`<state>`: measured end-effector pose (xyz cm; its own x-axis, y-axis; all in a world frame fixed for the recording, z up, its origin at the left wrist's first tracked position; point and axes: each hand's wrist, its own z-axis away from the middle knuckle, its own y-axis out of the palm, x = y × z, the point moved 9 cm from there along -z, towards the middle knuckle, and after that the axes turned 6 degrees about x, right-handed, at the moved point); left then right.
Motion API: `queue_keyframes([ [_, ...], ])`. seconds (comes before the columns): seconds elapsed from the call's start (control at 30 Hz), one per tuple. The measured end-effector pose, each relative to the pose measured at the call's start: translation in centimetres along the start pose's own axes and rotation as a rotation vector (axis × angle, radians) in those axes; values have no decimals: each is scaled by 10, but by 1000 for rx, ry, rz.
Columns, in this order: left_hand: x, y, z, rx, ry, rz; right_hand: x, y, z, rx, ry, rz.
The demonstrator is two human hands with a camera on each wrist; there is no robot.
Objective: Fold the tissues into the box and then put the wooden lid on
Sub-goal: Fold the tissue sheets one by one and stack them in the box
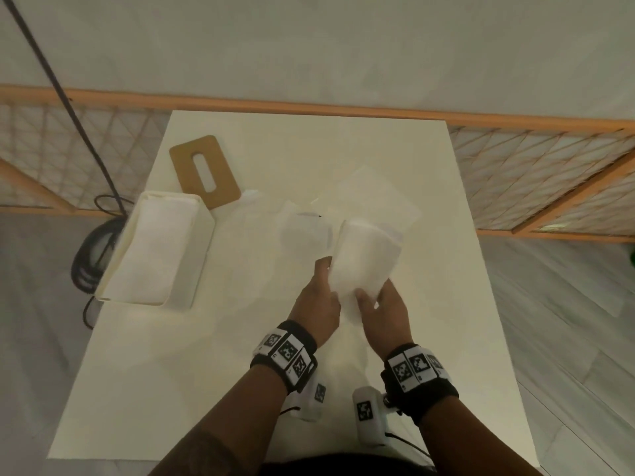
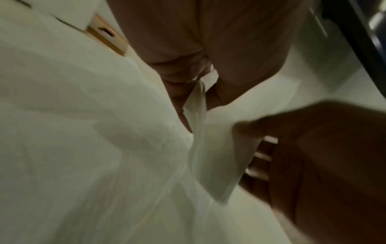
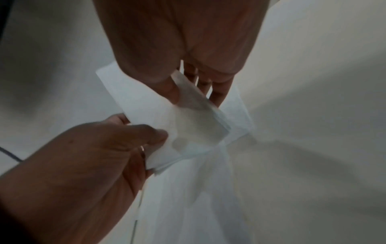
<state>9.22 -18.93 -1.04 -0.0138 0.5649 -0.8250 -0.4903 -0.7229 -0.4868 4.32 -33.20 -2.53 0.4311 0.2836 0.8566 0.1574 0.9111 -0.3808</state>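
A white tissue [image 1: 364, 255] is held up over the middle of the table, folded over itself. My left hand [image 1: 318, 297] pinches its left edge and my right hand [image 1: 381, 309] pinches its lower right edge. The right wrist view shows the tissue [image 3: 188, 125] pinched between my right thumb and fingers [image 3: 217, 92], with my left hand [image 3: 100, 148] gripping its other side. The white box [image 1: 154, 249] stands at the table's left edge with folded tissues inside. The wooden lid [image 1: 204, 171], with an oval slot, lies flat behind the box.
More loose tissues [image 1: 302, 228] lie spread flat on the white table [image 1: 137, 389] around and behind my hands. Black cables [image 1: 89, 252] coil on the floor left of the box. A wooden lattice rail [image 1: 532, 180] runs behind the table.
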Motion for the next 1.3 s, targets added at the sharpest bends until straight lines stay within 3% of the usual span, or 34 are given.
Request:
queue_keyframes([
  [0.13,13,-74,18,-140,-36,21,40,33,-2,53,-59,-65],
  [0.3,34,-196,56,-374,-59,-28,125,121,-4,197,-192,-171],
  [0.4,51,-261,76,-490,-57,-151,178,182,-5,312,-338,-64],
  [0.5,81,-301,82,-518,-107,-325,205,238,-4,431,-446,126],
  [0.7,147,-300,76,-388,-327,-390,201,301,-8,592,-434,535],
  [0.8,149,-292,76,-399,-360,-572,210,298,-12,475,-477,747],
  [0.87,139,-285,79,-449,-343,-697,227,292,-13,316,-589,833],
  [0.93,131,-273,81,-455,-335,-735,242,299,-14,271,-704,832],
  [1.0,137,-256,80,-345,-397,-696,240,321,-22,369,-721,913],
  [1.13,161,-245,81,-181,-550,-589,217,358,-50,590,-591,1193],
  [1.3,177,-247,75,-54,-597,-560,201,364,-64,604,-500,1332],
])
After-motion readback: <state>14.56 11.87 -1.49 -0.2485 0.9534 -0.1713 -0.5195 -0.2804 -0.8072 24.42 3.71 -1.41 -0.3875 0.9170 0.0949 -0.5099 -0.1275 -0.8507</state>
